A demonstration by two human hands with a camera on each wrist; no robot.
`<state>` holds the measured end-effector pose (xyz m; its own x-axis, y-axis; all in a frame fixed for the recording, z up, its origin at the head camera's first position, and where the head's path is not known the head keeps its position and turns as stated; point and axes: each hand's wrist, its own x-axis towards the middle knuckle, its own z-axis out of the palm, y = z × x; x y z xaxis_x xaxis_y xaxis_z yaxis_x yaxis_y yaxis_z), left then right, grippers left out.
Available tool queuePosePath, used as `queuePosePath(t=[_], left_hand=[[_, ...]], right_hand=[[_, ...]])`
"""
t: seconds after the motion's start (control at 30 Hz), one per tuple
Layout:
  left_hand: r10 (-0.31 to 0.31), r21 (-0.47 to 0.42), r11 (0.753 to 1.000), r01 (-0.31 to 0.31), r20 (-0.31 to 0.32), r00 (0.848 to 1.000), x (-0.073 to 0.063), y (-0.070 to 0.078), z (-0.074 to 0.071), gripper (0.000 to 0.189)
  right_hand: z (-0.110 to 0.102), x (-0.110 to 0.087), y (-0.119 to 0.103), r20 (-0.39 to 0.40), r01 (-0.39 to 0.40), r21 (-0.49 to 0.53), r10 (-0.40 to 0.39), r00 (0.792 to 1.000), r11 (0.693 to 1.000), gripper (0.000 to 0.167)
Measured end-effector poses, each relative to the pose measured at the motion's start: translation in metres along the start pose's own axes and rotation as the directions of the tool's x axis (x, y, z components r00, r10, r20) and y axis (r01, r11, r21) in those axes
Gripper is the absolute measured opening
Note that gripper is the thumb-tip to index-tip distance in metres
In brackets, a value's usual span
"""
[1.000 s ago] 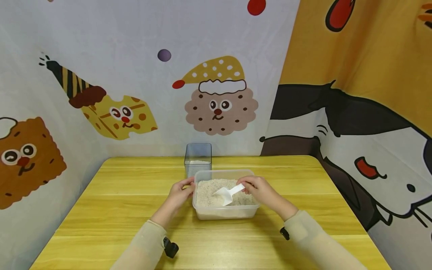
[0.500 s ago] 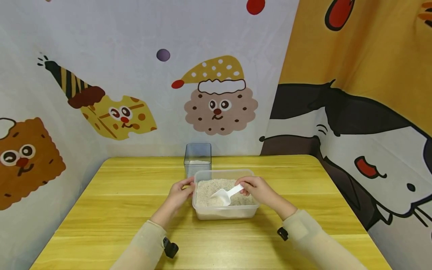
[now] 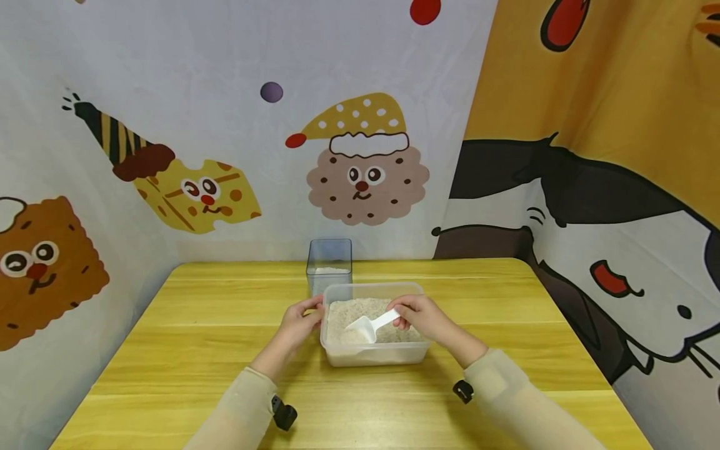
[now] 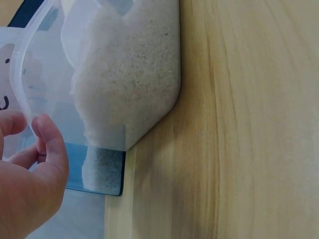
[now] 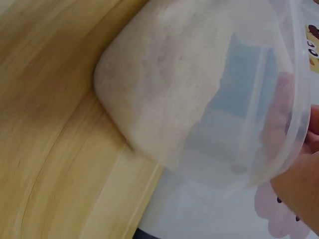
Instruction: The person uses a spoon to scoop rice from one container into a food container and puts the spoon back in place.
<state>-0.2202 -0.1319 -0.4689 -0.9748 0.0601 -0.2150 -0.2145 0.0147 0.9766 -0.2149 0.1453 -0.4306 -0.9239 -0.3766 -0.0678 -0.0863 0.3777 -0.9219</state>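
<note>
A clear plastic tub [image 3: 375, 357] of rice [image 3: 355, 308] stands on the table in the head view. My left hand [image 3: 298, 323] pinches the tub's rim at its left side; the left wrist view shows the thumb and fingertips [image 4: 46, 130] at the rim. Over the tub, my right hand [image 3: 425, 320] grips the handle of a white scoop [image 3: 368, 327]. The scoop's bowl is tilted to the left and lies in the rice, its front edge partly buried. In the right wrist view the tub's wall [image 5: 204, 154] covers much of the hand, and the scoop is hidden.
Just behind the tub's left corner stands a blue-tinted clear container [image 3: 329, 255] with some white grains inside. The wooden table [image 3: 225, 312] ends at a wall hung with cartoon-printed cloth [image 3: 360, 69]. Black wrist cameras sit at both cuffs.
My right hand has moved a little to the left, pushing the scoop leftward through the rice. The left hand stays at the tub's rim.
</note>
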Motion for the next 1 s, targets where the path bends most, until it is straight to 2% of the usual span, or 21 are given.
queuePosePath(t=[0.17, 0.3, 0.37, 0.7, 1.0], left_hand=[[-0.001, -0.002, 1.0, 0.001, -0.008, 1.0, 0.0, 0.0, 0.0, 0.04], [-0.002, -0.001, 1.0, 0.002, -0.006, 1.0, 0.0, -0.001, 0.0, 0.041], [-0.002, 0.001, 1.0, 0.002, 0.002, 1.0, 0.0, -0.001, 0.0, 0.041], [0.001, 0.01, 1.0, -0.001, 0.004, 1.0, 0.0, -0.001, 0.0, 0.041], [-0.002, 0.003, 1.0, 0.002, -0.011, 1.0, 0.002, -0.002, 0.0, 0.04]], right_hand=[[0.006, 0.002, -0.006, -0.028, -0.106, 0.051, 0.107, 0.994, 0.993, 0.024], [0.009, 0.005, -0.01, -0.072, -0.203, 0.092, 0.209, 0.975, 0.975, 0.025], [0.01, 0.006, -0.011, -0.094, -0.225, 0.108, 0.236, 0.967, 0.968, 0.026], [0.003, 0.01, -0.012, -0.163, -0.232, 0.164, 0.258, 0.952, 0.959, 0.027], [-0.012, 0.005, -0.016, -0.163, -0.225, 0.234, 0.266, 0.95, 0.946, 0.029]])
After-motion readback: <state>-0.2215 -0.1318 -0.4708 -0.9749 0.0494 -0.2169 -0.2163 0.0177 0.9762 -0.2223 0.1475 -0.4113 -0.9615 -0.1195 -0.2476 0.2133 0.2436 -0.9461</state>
